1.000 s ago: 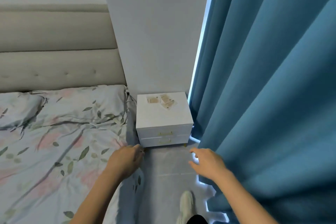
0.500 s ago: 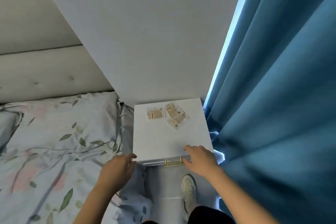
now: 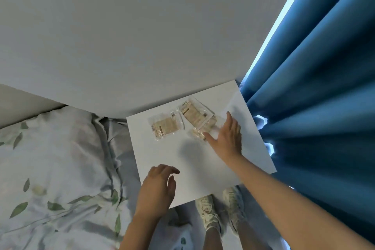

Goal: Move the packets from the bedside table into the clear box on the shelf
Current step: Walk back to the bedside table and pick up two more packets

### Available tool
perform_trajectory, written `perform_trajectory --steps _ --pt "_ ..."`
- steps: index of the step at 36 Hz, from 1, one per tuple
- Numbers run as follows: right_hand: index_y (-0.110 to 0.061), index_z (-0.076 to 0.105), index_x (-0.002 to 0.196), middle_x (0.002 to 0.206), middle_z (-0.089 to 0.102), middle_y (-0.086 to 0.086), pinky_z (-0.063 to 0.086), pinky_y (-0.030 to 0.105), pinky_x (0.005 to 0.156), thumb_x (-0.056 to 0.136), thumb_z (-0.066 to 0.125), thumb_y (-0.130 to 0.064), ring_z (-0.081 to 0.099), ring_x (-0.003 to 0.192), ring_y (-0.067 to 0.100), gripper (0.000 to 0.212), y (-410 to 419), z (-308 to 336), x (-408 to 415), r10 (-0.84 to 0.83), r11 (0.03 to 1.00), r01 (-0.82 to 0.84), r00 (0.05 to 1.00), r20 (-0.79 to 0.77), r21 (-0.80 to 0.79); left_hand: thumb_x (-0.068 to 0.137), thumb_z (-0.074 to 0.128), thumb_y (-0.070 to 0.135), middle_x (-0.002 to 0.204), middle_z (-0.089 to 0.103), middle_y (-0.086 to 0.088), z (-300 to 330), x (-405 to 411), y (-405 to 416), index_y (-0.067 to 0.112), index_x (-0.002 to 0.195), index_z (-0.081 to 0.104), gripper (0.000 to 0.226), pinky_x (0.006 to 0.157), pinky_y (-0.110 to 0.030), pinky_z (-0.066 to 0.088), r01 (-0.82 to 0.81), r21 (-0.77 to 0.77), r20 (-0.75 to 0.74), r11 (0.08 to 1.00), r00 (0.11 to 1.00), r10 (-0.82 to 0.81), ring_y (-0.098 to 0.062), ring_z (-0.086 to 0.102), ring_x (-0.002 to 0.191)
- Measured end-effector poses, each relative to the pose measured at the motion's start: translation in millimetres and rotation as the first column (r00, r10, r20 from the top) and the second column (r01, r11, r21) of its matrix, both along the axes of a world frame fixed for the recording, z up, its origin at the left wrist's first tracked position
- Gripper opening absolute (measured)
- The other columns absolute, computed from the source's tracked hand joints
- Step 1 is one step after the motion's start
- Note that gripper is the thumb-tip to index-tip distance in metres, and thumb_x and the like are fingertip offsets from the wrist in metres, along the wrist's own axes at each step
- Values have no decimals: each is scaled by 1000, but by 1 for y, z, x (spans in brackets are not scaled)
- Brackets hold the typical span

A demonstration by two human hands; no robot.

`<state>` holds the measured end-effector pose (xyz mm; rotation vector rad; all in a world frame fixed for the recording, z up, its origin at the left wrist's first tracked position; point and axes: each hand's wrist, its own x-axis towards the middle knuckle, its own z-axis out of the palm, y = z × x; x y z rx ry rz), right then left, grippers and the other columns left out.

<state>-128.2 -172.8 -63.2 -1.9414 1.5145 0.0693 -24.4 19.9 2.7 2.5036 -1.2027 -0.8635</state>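
Head view, looking steeply down on the white bedside table point(image 3: 182, 160). Three clear packets with beige contents lay near the far edge of the tabletop, close to the wall. One packet point(image 3: 165, 127) lay alone, toward the far left corner; a second packet point(image 3: 193, 114) lay just beside it to the right, tilted, and overlapped a third packet point(image 3: 200, 131), which was partly hidden. The right hand point(image 3: 228, 137) reached across the tabletop from the near right side, palm down with fingers spread and extended; its thumb tip and inner fingers touched the third packet, though whether any finger had closed under the wrapper could not be told. The left hand point(image 3: 158, 186) hovered over the near left corner of the table, fingers loosely curved and apart, holding nothing. A bed with leaf-patterned bedding point(image 3: 52, 168) adjoined the left edge of the table, and a blue curtain point(image 3: 316, 91) hung against the right edge, with bright light showing along its inner border. A plain grey wall point(image 3: 132, 32) rose behind the far edge. Two pale shoes point(image 3: 209, 212) stood on the floor just below the near edge. The clear box and shelf lay outside the view.
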Motion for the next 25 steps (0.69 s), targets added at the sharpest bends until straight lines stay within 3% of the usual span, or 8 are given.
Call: perform_trajectory --steps 4,8,12,15,19,22,23,25 --pt "-9 10 148 147 23 13 35 44 101 60 73 -67 27 132 32 123 -14 -37 39 -269 953 276 961 -69 121 85 55 -4 97 60 11 -18 30 -32 18 100 69 31 78 -20 41 -65 -168 20 984 997 69 -13 56 96" --pt "-16 22 141 139 28 10 35 41 96 52 78 -66 32 124 30 116 -11 -54 53 -264 961 274 950 -166 37 78 58 -9 108 64 -6 -47 66 -79 10 107 67 36 79 -28 47 -34 -268 136 963 988 73 -25 60 97" --pt "-18 38 121 129 34 10 36 41 94 55 81 -56 36 118 31 88 -13 -58 49 -227 972 234 964 -140 34 88 60 12 135 50 -9 -80 97 -121 11 134 47 49 94 -40 42 -20 -41 185 999 982 27 -33 49 119" --pt "-16 36 120 128 37 13 37 41 94 56 83 -53 38 119 33 87 -17 -56 42 -157 983 168 976 -148 67 88 63 31 144 40 -4 -100 107 -138 16 142 32 64 101 -38 35 -47 155 218 987 976 13 -27 37 131" --pt "-14 35 119 121 52 15 43 37 84 62 84 -41 45 112 35 80 -17 -54 34 -81 996 83 996 -45 37 91 52 25 134 46 -3 -122 112 -143 17 135 39 47 100 -36 32 -70 258 325 964 945 -19 -24 42 124" --pt "-14 37 122 113 58 7 42 13 59 65 86 -17 53 94 22 75 -17 -48 25 -138 988 119 966 217 95 88 56 38 123 53 -4 -124 117 -142 12 127 43 48 94 -36 35 -70 312 324 947 945 -37 -25 47 116" --pt "-16 36 125 112 57 3 39 5 56 64 86 -11 54 92 18 79 -17 -46 21 -167 983 137 945 281 123 86 57 43 119 56 -4 -121 118 -141 11 123 43 51 88 -36 37 -61 336 297 940 954 -45 -26 50 113" --pt "-22 31 132 112 54 -2 40 3 59 62 86 -6 54 92 14 90 -16 -42 13 -219 971 169 914 342 171 85 55 47 114 56 -6 -116 116 -141 9 118 44 51 82 -36 39 -103 342 225 934 974 25 -28 54 107"
